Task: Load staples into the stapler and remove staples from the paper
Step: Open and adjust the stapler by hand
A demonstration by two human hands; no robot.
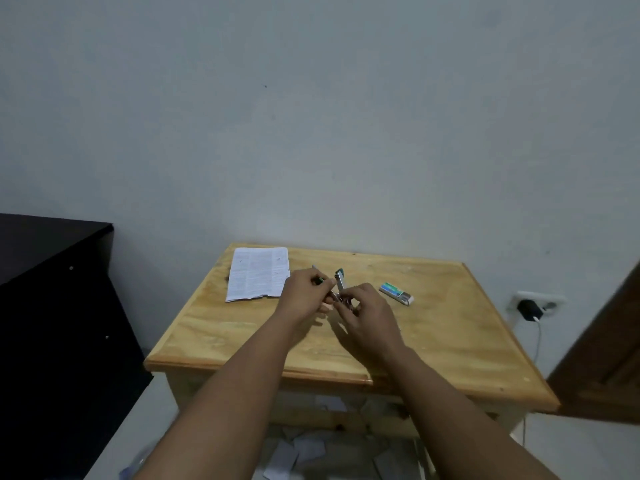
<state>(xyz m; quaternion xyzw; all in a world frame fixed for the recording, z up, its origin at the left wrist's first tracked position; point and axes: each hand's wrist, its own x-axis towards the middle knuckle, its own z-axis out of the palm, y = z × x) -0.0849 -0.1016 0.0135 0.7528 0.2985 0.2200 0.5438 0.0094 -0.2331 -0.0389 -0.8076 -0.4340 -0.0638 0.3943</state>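
Clearly the stapler [338, 284] stood hinged open between both hands, left hand [305, 295] gripping its base. Right hand [364, 315] pinched at the channel from the staple box [396, 293] side.

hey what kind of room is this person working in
Probably a room in a home, not an office: a small wooden table against a plain painted wall, a phone charger in a wall socket, and a wooden door at right.

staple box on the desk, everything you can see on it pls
The small flat rectangular staple box, whitish with a green-blue printed top, looks like cardboard. It lies flat on the light wooden tabletop, long axis slanted, right of both hands, touched by neither. Its near-right end looks darker, maybe open; too small to tell.
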